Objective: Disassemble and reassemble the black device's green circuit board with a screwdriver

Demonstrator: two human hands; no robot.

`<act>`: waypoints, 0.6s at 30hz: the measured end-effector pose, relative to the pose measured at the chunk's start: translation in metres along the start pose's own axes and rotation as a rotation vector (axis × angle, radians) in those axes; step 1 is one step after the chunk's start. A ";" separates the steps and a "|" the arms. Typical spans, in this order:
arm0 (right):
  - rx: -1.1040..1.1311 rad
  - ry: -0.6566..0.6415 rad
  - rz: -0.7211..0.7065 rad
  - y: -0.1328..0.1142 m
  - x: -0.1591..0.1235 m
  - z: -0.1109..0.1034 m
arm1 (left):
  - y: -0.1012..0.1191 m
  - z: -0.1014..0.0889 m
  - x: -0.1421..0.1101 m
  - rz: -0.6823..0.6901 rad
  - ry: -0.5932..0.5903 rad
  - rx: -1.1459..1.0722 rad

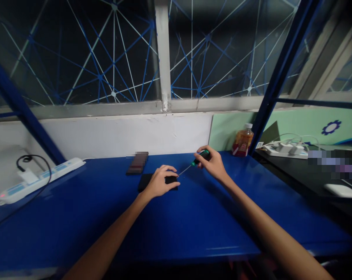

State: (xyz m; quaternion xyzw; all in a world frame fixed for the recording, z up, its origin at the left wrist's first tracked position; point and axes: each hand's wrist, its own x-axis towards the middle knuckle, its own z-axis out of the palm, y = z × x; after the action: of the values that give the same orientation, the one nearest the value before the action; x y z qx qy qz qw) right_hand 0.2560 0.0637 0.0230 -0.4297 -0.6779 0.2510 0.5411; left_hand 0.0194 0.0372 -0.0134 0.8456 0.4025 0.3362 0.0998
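A flat black rectangular object [144, 181] lies on the blue table [176, 225]; I cannot make out exactly what it is. My left hand [159, 182] rests over it, with fingers across the far side and the thumb along the near side, gripping it. My right hand [215, 164] is closed around the green and black handle of a screwdriver [204, 155]. The tool is tilted, its thin shaft pointing down and left. Its tip is at the black object's right end, close to my left fingertips. Whether the tip sits in a screw is too small to tell.
Behind the black object lies a dark, partly blurred slab [138, 163]. A white power strip [44, 181] with a plugged-in cable is at left. An orange drink bottle [243, 142] stands at the back right. Beyond it, a black table [298, 171] carries another power strip [287, 149].
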 end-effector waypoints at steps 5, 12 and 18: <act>0.043 -0.015 0.024 0.002 0.000 0.002 | -0.002 0.002 0.001 0.006 0.048 -0.036; 0.053 -0.021 0.026 0.000 -0.001 0.004 | -0.003 0.003 0.001 0.002 0.043 -0.024; 0.033 -0.011 0.024 -0.001 -0.002 0.004 | -0.001 0.002 0.001 0.010 0.065 -0.049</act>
State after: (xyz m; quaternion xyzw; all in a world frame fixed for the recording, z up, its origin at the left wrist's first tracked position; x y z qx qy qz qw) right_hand 0.2519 0.0625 0.0215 -0.4274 -0.6714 0.2707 0.5415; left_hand 0.0209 0.0390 -0.0152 0.8335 0.3930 0.3737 0.1057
